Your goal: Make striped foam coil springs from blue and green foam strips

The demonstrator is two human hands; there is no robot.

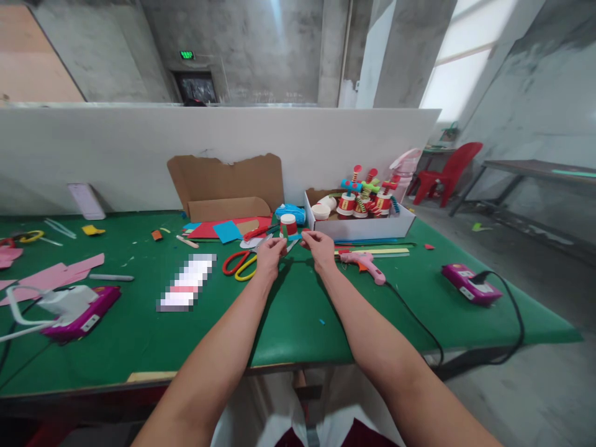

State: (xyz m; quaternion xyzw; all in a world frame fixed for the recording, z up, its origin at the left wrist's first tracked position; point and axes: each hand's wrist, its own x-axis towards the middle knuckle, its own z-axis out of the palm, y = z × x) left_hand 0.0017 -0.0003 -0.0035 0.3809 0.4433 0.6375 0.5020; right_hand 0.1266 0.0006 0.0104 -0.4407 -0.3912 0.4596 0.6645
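Observation:
Both my arms reach out over the green table (139, 329). My left hand (270, 254) and my right hand (318, 247) are closed in pinches and held close together, each gripping a small piece I cannot make out between them. Just behind them stands a small red and white paper cup (288, 225). Red and yellow scissors (239, 264) lie left of my left hand. A pink glue gun (365, 263) lies right of my right hand.
A white box (361, 225) holds several decorated cups. Torn cardboard (228, 183) leans on the white partition. Coloured paper sheets (223, 230), pink scraps (56, 273), two magenta power strips (468, 284) (77, 313) and a black cable (419, 323) lie about. A red chair (447, 171) stands at right.

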